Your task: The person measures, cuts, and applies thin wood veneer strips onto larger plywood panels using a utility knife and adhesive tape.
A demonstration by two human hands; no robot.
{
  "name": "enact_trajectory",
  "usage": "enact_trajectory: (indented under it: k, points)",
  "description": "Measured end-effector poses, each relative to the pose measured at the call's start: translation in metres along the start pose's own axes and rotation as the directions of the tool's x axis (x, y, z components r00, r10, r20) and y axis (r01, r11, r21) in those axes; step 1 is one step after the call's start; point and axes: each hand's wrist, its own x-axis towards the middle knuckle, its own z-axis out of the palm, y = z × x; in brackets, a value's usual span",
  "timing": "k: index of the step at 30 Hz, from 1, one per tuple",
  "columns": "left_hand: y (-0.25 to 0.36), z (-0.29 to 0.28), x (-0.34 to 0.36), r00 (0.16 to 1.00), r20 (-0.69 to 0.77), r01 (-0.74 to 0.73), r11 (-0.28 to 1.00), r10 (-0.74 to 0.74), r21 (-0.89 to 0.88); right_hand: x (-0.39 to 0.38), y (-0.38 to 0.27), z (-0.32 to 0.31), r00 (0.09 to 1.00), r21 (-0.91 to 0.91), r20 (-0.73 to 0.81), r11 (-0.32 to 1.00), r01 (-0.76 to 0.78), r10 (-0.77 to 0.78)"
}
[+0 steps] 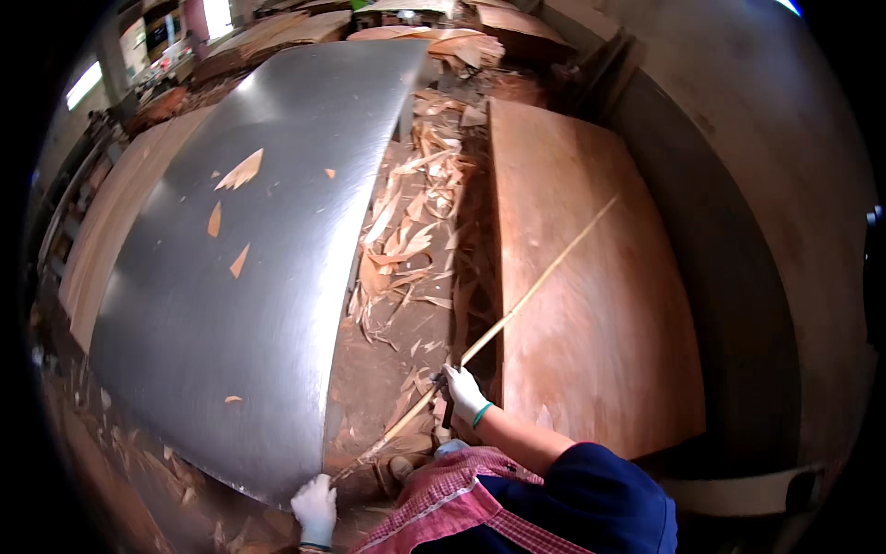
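Pale stick, one; gloved hands, two

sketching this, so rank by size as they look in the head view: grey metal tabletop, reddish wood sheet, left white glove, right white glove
1. grey metal tabletop
2. reddish wood sheet
3. left white glove and right white glove: too alike to rank

We see smooth, glossy metal with a brushed finish on the tabletop. Our 2 gloves look like matt cloth, and our apron woven cloth. The thin stick looks like bare wood; the broad sheet, smooth wood; the scraps, rough splintered wood.
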Motion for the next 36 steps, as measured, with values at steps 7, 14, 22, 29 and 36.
enact_trajectory:
  k: [7,14,22,29,36]
  points:
    - [-0.069,-0.023,-0.049,0.905,-0.315,0.192,0.935,-0.286,-0.298,-0.011,-0.005,0.096,0.893,-0.421,0.197,0.788,0.449,-0.404]
    - [-0.186,-0.004,-0.166,0.880,-0.208,0.335,0.869,-0.426,-0.364,-0.112,-0.005,0.224,0.892,-0.001,0.438,0.992,0.128,-0.115]
    - [-0.365,-0.003,-0.326,0.716,-0.008,0.662,0.683,-0.698,-0.310,-0.247,0.148,0.433,0.832,-0.077,0.554,0.997,0.020,0.026]
    - [-0.530,-0.013,-0.352,0.663,0.104,0.720,0.595,-0.741,-0.357,-0.290,0.221,0.590,0.797,-0.245,0.602,0.960,0.134,0.042]
    - [-0.670,0.011,-0.321,0.756,0.113,0.571,0.564,-0.645,-0.596,-0.287,0.295,0.769,0.726,-0.321,0.688,0.888,0.328,-0.019]
